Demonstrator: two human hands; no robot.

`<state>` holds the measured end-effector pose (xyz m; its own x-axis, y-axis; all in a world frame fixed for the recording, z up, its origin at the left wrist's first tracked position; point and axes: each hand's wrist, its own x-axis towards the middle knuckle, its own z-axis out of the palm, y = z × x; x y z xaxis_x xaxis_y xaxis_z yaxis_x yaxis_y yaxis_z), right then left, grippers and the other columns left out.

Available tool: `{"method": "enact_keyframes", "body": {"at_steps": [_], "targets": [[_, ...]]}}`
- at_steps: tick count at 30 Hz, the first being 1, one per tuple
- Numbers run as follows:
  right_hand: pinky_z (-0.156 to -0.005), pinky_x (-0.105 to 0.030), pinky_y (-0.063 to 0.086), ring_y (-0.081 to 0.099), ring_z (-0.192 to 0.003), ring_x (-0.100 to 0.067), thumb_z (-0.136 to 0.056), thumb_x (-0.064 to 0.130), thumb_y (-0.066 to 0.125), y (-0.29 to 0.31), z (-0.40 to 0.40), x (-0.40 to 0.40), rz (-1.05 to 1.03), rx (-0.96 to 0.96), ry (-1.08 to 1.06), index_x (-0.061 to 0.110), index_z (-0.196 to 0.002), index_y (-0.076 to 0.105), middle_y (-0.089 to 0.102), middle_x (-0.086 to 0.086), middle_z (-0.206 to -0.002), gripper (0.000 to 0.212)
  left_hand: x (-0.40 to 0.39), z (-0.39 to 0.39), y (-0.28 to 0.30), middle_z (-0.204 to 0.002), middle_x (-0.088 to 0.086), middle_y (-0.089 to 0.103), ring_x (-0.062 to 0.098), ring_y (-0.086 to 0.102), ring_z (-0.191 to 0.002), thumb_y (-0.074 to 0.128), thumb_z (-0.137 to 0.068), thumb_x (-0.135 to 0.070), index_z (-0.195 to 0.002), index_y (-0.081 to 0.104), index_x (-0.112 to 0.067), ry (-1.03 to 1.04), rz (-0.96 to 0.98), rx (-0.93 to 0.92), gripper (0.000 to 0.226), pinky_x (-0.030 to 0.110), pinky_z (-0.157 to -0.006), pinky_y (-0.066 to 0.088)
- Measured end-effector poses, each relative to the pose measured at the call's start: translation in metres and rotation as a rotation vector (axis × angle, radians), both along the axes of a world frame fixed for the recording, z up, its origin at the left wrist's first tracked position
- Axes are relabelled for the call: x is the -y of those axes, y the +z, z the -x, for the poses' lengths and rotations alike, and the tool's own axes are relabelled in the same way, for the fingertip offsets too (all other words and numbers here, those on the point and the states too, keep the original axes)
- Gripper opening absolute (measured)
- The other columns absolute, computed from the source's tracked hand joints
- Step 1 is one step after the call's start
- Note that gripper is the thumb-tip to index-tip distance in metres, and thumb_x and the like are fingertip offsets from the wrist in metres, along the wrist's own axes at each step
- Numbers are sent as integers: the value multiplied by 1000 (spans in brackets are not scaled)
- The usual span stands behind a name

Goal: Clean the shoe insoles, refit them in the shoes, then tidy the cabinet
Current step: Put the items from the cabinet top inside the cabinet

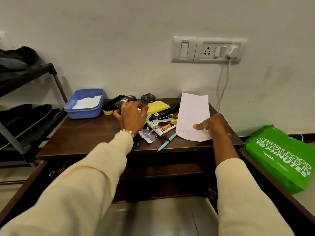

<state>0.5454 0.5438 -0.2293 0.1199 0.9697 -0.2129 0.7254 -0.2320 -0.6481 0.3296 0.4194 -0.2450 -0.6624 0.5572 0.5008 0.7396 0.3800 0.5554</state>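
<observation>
Cabinet: dark wood, directly below me; both doors swung open toward me.
Insoles: two dark ones on the rack shelf left of the cabinet.
My left hand: over the clutter at the cabinet top's middle, fingers curled down; I cannot tell what they grip.
My right hand: at the cabinet's right front, pinching a white paper.
Blue tub: cabinet's back left corner.
Green bag: floor right of the cabinet.

Soft even light, edges bowed
</observation>
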Motion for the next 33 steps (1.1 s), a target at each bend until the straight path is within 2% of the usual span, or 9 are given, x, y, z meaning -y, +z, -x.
{"method": "enact_keyframes", "body": {"at_steps": [3,7,11,14,19,24,27,30,33], "targets": [[-94,-45,46,55,-111,-35,-79,26,73,-2,-9,-5,-94,-194,-37,5,-116,54,58,-13,-123,47,-17,6,20,-110,-1,65,22,51,-114,53,-92,-41,-108,69,-23,-118,210,-138,28,52,-105,22],[-78,-36,47,57,-87,-26,-85,22,64,-4,-20,-10,-175,-552,41,6,-90,57,62,-9,-99,18,-48,10,32,-137,6,53,26,45,-127,55,-92,-40,-134,52,-19,-295,625,-292,47,51,-111,22],[-76,-36,46,57,-84,-25,-86,25,64,-13,-22,-18,-230,-627,110,14,-68,48,64,-11,-90,26,-65,14,39,-125,6,58,27,47,-123,56,-91,-44,-118,62,-17,-326,802,-362,39,60,-112,13],[-72,-31,44,58,-84,-22,-87,24,65,-16,-23,-22,-241,-675,142,14,-72,49,64,-6,-91,23,-67,14,40,-116,7,60,26,52,-115,55,-93,-40,-111,67,-15,-406,781,-416,34,52,-108,24],[-78,-30,47,61,-86,-18,-87,21,67,-18,-25,-22,-265,-731,196,13,-97,61,64,0,-94,14,-64,10,41,-105,15,63,26,57,-92,48,-98,-27,-105,66,-4,-475,771,-525,30,32,-76,42],[-69,-25,49,62,-82,-16,-87,15,66,-16,-34,-18,-263,-827,200,10,-109,65,66,-2,-97,22,-61,-10,40,-94,8,68,25,62,-93,42,-97,-10,-100,61,-6,-279,717,-892,19,47,-114,24],[-76,-33,53,64,-91,-22,-87,12,66,-14,-40,-15,-186,-978,133,13,-108,62,67,-5,-104,21,-57,-19,50,-87,7,70,25,65,-91,43,-97,-17,-98,61,-8,-179,549,-1065,20,48,-112,25],[-78,-40,54,65,-94,-25,-87,3,63,-10,-49,-10,-100,-1129,125,9,-106,61,68,-7,-106,20,-45,-29,61,-86,4,71,22,64,-92,63,-84,-20,-97,62,-14,-103,337,-970,15,42,-92,43],[-90,-46,51,64,-103,-29,-87,-6,56,-2,-61,-5,-59,-1300,127,3,-109,60,67,-11,-114,24,-28,-37,69,-107,8,67,28,50,-111,58,-89,-17,-118,53,-13,-123,206,-711,30,40,-85,37]]}}
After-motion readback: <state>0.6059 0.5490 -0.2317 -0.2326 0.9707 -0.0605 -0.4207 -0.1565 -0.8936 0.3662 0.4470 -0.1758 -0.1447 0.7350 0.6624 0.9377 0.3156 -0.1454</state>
